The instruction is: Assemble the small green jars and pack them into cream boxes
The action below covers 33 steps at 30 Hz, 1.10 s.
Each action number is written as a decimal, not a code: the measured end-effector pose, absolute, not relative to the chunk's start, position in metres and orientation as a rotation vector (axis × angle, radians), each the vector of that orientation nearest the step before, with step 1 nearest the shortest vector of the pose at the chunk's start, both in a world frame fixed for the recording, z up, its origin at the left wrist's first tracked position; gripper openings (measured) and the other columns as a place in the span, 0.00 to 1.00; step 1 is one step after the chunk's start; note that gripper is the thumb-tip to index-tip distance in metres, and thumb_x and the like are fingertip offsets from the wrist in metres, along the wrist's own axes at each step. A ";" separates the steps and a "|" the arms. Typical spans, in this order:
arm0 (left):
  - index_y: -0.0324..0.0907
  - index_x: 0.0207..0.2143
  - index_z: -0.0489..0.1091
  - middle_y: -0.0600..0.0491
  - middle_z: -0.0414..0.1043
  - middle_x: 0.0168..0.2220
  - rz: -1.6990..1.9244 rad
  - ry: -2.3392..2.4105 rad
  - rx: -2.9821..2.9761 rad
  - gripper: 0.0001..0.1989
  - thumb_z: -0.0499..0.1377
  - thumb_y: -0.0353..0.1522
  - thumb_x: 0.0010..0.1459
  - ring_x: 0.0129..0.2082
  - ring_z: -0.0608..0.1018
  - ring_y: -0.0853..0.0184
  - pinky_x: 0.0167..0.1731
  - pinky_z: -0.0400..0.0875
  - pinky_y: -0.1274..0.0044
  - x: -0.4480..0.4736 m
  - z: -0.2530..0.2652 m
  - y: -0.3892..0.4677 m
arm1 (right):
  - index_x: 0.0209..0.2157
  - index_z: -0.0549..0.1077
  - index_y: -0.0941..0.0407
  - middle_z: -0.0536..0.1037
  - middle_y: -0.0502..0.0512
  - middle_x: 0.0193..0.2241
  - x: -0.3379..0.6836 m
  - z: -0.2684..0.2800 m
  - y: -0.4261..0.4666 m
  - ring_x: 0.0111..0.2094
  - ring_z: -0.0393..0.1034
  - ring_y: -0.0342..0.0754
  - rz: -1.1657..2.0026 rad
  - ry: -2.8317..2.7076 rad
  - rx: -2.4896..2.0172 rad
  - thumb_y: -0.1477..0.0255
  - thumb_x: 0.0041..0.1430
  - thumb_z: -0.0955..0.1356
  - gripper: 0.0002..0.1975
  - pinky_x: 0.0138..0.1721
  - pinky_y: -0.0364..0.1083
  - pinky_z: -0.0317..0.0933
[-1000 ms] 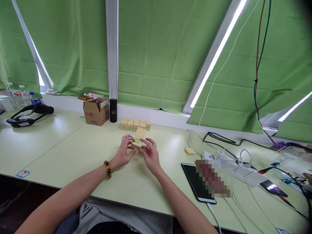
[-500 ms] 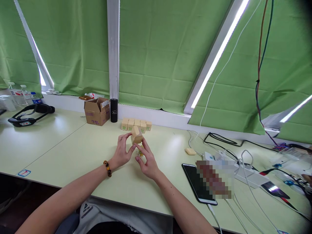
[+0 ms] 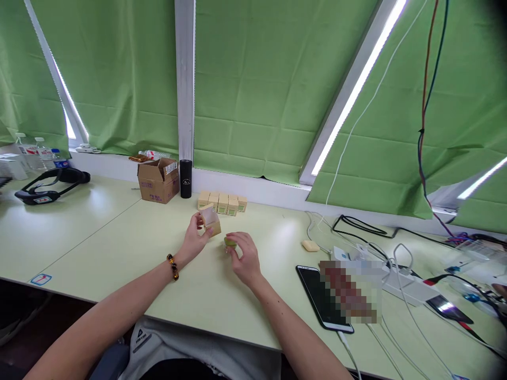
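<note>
My left hand (image 3: 194, 237) is closed around a small kraft cardboard box (image 3: 213, 227), tilted with its top flap up and its pale inside showing. Just to the right, my right hand (image 3: 245, 257) grips a small jar with a green top (image 3: 229, 242) between thumb and fingers. The jar is close to the tabletop; whether it touches the table I cannot tell. Beyond both hands stands a cluster of several matching small boxes (image 3: 223, 203), some with a green label on the front.
An opened brown carton (image 3: 158, 180) and a black cylinder (image 3: 185, 179) stand by the wall. On the right lie a phone (image 3: 317, 295), a beige block (image 3: 310, 246), a white power strip (image 3: 404, 285) and tangled cables. A black headset (image 3: 51, 186) and bottles are far left.
The small box has moved left and down in my left hand and now shows its open top. My right hand has left the box and taken hold of the green-topped jar.
</note>
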State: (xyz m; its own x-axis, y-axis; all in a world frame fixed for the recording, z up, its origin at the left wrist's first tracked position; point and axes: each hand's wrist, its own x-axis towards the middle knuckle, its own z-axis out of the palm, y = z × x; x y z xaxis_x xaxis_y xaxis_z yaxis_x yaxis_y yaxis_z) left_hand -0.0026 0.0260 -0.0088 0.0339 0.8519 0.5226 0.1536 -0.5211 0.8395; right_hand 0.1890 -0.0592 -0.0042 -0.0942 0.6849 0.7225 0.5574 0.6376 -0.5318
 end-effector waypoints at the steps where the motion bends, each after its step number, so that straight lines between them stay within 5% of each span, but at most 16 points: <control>1: 0.43 0.57 0.59 0.45 0.71 0.52 1.512 1.032 1.724 0.28 0.64 0.38 0.57 0.49 0.75 0.60 0.49 0.69 0.66 -0.004 -0.011 0.029 | 0.51 0.74 0.48 0.78 0.56 0.49 0.193 -0.006 -0.056 0.55 0.68 0.57 0.121 -1.733 -1.087 0.81 0.56 0.66 0.23 0.56 0.61 0.65; 11: 0.43 0.56 0.62 0.44 0.76 0.48 1.190 1.035 1.772 0.29 0.62 0.28 0.51 0.51 0.77 0.55 0.49 0.72 0.62 -0.009 -0.023 0.036 | 0.60 0.62 0.49 0.70 0.55 0.58 0.210 -0.025 -0.038 0.62 0.62 0.54 0.383 -1.718 -1.369 0.86 0.44 0.64 0.40 0.60 0.57 0.62; 17: 0.46 0.57 0.59 0.45 0.70 0.54 1.276 1.035 1.812 0.32 0.62 0.26 0.50 0.55 0.73 0.55 0.53 0.69 0.60 -0.008 -0.011 0.025 | 0.59 0.63 0.48 0.69 0.56 0.57 0.212 -0.027 -0.035 0.59 0.65 0.52 0.406 -1.746 -1.375 0.84 0.47 0.64 0.36 0.54 0.54 0.66; 25: 0.46 0.40 0.74 0.46 0.66 0.55 1.521 0.937 2.146 0.06 0.59 0.32 0.61 0.59 0.70 0.56 0.60 0.65 0.60 -0.010 0.005 0.016 | 0.56 0.67 0.48 0.75 0.56 0.49 0.210 -0.023 -0.036 0.54 0.67 0.55 0.296 -1.827 -1.375 0.79 0.56 0.66 0.26 0.50 0.55 0.66; 33: 0.47 0.48 0.76 0.47 0.75 0.54 1.369 1.015 1.992 0.13 0.57 0.35 0.64 0.54 0.76 0.57 0.49 0.74 0.64 -0.006 -0.008 0.026 | 0.55 0.68 0.48 0.77 0.54 0.48 0.216 -0.018 -0.033 0.42 0.71 0.53 0.283 -1.766 -1.455 0.75 0.57 0.68 0.24 0.44 0.53 0.66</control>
State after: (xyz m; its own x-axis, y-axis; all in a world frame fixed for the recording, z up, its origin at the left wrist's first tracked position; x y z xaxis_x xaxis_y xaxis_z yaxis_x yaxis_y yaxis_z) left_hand -0.0056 0.0261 -0.0078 0.2109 0.8088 0.5489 0.2898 -0.5880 0.7551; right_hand 0.2162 -0.0327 -0.0185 -0.0057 0.8986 0.4388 0.7162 0.3099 -0.6253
